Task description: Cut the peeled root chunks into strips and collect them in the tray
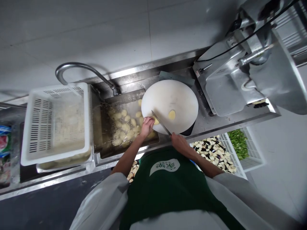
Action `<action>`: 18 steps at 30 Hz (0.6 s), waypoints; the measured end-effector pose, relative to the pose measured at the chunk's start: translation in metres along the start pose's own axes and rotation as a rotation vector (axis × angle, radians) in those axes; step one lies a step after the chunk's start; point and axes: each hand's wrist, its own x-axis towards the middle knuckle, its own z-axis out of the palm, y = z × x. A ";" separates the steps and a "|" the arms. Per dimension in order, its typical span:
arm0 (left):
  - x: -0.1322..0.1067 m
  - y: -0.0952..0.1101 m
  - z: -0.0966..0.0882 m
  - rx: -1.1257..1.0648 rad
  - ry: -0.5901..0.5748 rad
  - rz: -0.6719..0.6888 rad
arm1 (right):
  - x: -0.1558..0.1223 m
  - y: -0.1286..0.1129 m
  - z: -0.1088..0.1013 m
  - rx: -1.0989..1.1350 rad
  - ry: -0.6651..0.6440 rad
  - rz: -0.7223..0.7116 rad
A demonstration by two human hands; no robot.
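On the round white cutting board [171, 95], my left hand [147, 126] has its fingers closed on a peeled potato [155, 121] near the board's left edge. My right hand [178, 142] grips the handle of a knife [161, 123], whose blade slants across the board right beside that potato. A cut potato piece [172, 114] lies on the board to the right of the blade, pale flat face up. Left of the board, several peeled potatoes [126, 127] sit in the water of the sink [103, 153].
A curved faucet [81, 65] rises behind the sink. The white plastic basket [87, 127] stands at the left. To the right is a metal slicing machine [225, 92]. Below the counter edge are baskets of cut eggplant [216, 153] and chopped greens [238, 143].
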 end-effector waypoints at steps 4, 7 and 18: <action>0.000 0.000 0.001 0.014 -0.004 0.015 | -0.021 -0.001 -0.010 -0.046 0.012 -0.021; 0.001 0.000 0.003 -0.001 -0.003 0.015 | -0.026 -0.004 -0.010 -0.046 -0.001 -0.026; -0.007 -0.006 0.000 -0.076 0.075 0.030 | 0.002 -0.010 0.004 -0.026 -0.064 -0.009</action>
